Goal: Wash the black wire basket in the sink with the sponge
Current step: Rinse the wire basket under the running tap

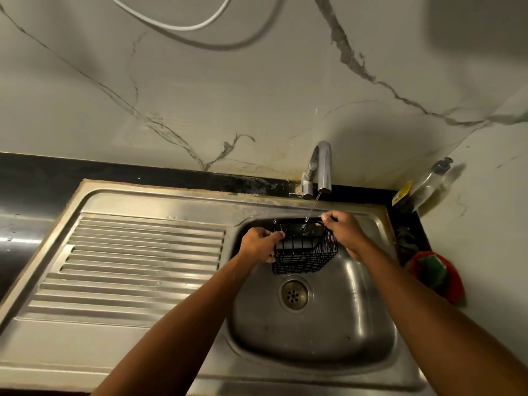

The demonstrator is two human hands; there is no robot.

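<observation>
The black wire basket hangs above the steel sink bowl, tilted under a thin stream of water from the tap. My left hand grips the basket's left rim. My right hand grips its right rim near the back. The green sponge lies in a red holder on the counter to the right of the sink, apart from both hands.
A ribbed steel draining board stretches left of the bowl. The drain sits just below the basket. A clear soap bottle leans in the back right corner. Marble wall rises behind the tap.
</observation>
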